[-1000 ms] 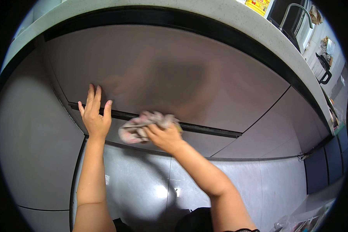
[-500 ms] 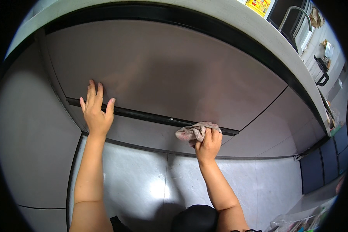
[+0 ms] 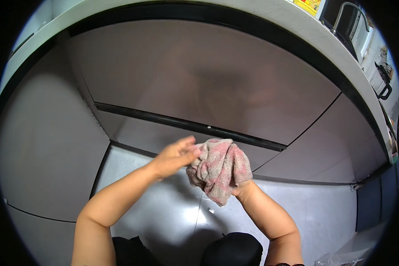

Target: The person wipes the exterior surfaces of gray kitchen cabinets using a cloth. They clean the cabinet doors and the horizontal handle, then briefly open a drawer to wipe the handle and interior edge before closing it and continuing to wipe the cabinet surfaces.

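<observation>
Hands, two, ours: the left hand [image 3: 173, 158], slightly blurred, thumb parted from the fingers, at the left edge of the cloth [image 3: 219, 170], though we cannot tell whether it touches; the right hand [image 3: 240, 188], mostly hidden beneath the cloth, so we cannot tell how its fingers close.

Cabinet [image 3: 199, 66], one, brown-grey, glossy, with a wide front panel. Floor [image 3: 317, 208], pale grey tile. Counter [image 3: 315, 35], speckled white, overhead. Handle strip [image 3: 164, 118], black, along the wide panel's lower edge, presumably placed there for fingers to catch.

Tap [image 3: 338, 20], metal, curved, upper right. Cloth, one, pink and grey, bunched, between our hands and over the floor; we judge that the right hand bears it from below while the left attends to its loose edge.

Pack [image 3: 309, 5], yellow, on the counter, printed, cut off by the picture's edge; we read nothing from it. On cloth and cabinet we find no label. Speck [image 3: 209, 127], white, on the strip.
</observation>
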Motion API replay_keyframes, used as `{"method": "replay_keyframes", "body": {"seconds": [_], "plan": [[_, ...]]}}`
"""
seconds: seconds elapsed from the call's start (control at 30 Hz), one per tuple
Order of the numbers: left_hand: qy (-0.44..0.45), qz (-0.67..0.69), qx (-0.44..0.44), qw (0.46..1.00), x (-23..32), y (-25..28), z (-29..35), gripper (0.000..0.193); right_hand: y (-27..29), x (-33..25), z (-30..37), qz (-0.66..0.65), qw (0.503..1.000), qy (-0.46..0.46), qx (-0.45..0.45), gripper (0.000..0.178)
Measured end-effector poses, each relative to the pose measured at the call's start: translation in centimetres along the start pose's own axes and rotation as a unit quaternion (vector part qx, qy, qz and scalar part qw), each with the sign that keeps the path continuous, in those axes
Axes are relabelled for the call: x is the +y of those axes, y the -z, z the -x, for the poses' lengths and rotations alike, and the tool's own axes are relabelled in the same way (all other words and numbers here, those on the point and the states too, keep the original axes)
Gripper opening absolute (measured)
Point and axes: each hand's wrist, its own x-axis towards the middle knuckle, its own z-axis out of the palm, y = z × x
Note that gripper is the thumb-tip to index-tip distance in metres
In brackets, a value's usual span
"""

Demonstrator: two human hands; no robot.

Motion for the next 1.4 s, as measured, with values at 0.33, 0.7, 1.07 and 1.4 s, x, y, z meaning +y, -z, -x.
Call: {"method": "replay_keyframes", "body": {"seconds": [0.33, 0.7, 1.07, 1.4], "plan": [[-0.043, 0.098, 0.008, 0.994, -2.7, 5.4, 4.8, 0.037, 0.2, 0.2, 2.9, 0.123, 0.989, -0.043, 0.072, 0.070], [0.038, 0.422, -0.096, 0.901, -0.1, 7.0, 5.7, 0.056, 1.4, 2.3, 2.4, 0.081, 0.993, -0.063, 0.055, 0.058], [0.047, 0.479, -0.098, 0.871, -3.1, 4.9, 7.1, 0.061, 6.7, 6.8, 3.8, 0.070, 0.985, -0.111, 0.109, 0.083], [0.023, 0.432, -0.113, 0.895, -4.2, 3.6, 7.3, 0.057, 8.7, 6.7, 5.0, -0.275, 0.955, -0.079, -0.075, 0.126]]}}
